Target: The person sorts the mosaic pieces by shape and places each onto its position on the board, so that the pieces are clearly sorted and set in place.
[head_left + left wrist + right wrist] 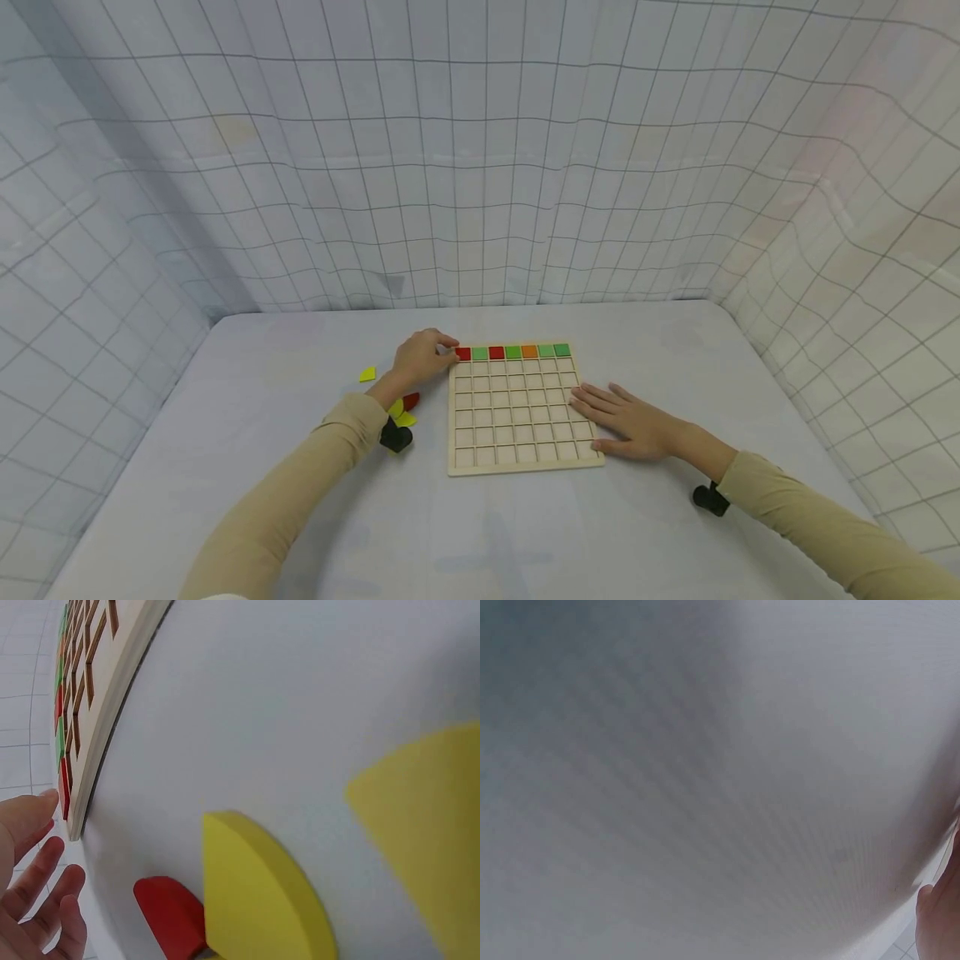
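Observation:
A wooden grid board (525, 468) lies on the table, with a row of colored square tiles filling its far edge. At the far left corner, my left hand (423, 357) has its thumb and index finger at the edges of a red tile (462, 354), pinching it in the corner cell. The left wrist view shows this red tile (64, 787) by the thumb tip, with the other fingers loosely bent. My right hand (637, 423) rests with spread fingers on the board's right edge. Only part of the right hand (941, 915) shows in the right wrist view.
Left of the board lie yellow pieces (406, 419) and a red piece (411, 402), partly under the left wrist. Another yellow piece (367, 374) lies farther left. Grid-patterned curtains (495, 208) surround the table (480, 533) at the back and sides.

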Motion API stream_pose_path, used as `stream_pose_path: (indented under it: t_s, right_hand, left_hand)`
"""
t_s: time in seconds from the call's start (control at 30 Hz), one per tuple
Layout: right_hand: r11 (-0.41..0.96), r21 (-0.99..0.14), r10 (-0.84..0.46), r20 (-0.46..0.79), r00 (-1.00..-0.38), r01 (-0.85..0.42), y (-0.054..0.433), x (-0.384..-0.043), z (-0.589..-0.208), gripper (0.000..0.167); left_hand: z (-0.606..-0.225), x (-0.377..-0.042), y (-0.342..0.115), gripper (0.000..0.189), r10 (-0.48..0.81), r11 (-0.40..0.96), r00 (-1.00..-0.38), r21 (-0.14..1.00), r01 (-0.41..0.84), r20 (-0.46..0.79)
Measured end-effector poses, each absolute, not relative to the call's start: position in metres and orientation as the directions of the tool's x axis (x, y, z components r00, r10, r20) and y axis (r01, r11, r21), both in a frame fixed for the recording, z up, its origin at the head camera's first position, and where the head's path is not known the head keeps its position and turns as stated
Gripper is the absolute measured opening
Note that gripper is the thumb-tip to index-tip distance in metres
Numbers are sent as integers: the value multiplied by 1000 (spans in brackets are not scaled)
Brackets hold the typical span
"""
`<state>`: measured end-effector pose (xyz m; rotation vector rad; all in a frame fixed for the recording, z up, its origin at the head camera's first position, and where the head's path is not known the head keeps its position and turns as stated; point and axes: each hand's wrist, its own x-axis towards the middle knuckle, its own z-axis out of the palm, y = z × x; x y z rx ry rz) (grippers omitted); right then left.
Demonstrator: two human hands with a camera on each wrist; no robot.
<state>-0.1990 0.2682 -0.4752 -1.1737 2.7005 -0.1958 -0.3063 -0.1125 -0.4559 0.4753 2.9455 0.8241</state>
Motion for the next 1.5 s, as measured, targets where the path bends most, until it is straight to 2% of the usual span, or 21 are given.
stream_pose_path:
  t_s: [0.83, 1.5]
  right_hand:
    - [689, -194, -723, -115, -681, -699, 264, -197, -476, 71]
    - [681, -183, -729, -76, -681, -709, 266, -196, -478, 72]
  left_hand:
    - [-444, -298, -162, 33, 229, 862, -973, 463, 205, 6]
    - [-440, -277, -208, 33, 189, 861, -981, 472, 191, 51]
